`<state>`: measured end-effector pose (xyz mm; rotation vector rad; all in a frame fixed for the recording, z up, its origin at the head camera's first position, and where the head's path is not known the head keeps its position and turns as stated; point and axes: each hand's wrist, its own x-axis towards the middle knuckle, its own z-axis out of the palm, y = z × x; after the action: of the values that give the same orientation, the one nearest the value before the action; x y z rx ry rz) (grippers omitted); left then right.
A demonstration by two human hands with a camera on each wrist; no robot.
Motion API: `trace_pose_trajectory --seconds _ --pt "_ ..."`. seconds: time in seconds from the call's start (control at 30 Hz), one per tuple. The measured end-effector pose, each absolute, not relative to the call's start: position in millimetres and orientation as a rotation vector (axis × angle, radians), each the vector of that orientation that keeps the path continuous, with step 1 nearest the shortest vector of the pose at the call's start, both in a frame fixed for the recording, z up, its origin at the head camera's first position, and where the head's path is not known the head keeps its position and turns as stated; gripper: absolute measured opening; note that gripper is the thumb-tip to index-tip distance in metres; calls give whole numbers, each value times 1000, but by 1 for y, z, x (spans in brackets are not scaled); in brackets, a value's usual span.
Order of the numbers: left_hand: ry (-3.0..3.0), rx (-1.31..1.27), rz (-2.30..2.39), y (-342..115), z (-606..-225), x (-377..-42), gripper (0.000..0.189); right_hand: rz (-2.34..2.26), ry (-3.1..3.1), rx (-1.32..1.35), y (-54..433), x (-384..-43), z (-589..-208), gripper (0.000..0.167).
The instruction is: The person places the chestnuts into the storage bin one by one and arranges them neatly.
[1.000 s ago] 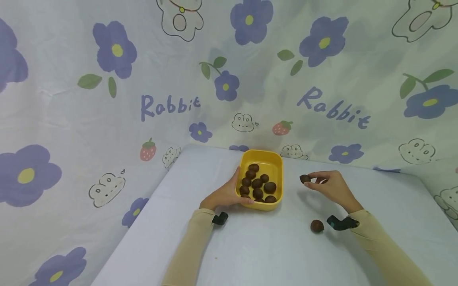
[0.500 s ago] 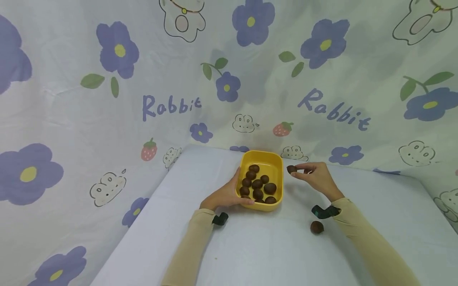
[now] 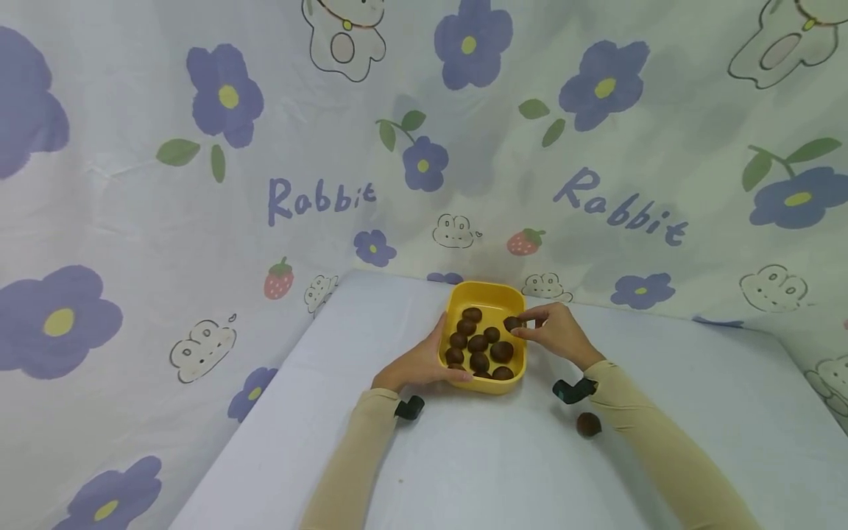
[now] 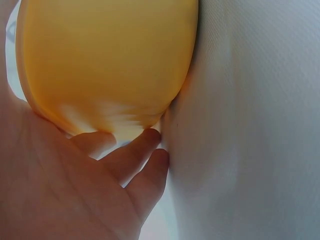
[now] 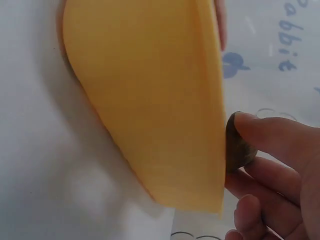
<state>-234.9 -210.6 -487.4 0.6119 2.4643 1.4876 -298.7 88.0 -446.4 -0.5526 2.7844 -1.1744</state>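
Note:
A yellow plastic container (image 3: 493,296) stands on the white-covered table with several brown chestnuts (image 3: 478,344) inside. My left hand (image 3: 419,364) grips its left side and near corner, thumb along the front rim; the left wrist view shows the other fingers against its outer wall. Between thumb and fingers of my right hand (image 3: 559,333) I pinch one chestnut (image 5: 239,146), held over the container's right rim. The right wrist view shows it just above the rim edge. One more chestnut (image 3: 588,425) lies on the table, near my right forearm.
Behind the table hangs a white cloth (image 3: 411,88) printed with purple flowers, rabbits and strawberries. Small black devices (image 3: 575,391) are strapped at both wrists. The table's left edge (image 3: 265,397) runs down beside my left sleeve.
My right hand has carried its chestnut leftward, from the table's right side to over the container's right rim. My left hand stays on the container, and the loose chestnut has not moved.

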Motion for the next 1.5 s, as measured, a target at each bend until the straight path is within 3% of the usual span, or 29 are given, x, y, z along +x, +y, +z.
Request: trace_pose_trajectory --seconds 0.53,1.5 --pt "2389 629 1563 -210 -490 -236 130 -712 2921 -740 64 -301 -456 34" --pt "2463 534 1483 -212 -487 -231 134 -639 2827 -682 49 -302 -448 22"
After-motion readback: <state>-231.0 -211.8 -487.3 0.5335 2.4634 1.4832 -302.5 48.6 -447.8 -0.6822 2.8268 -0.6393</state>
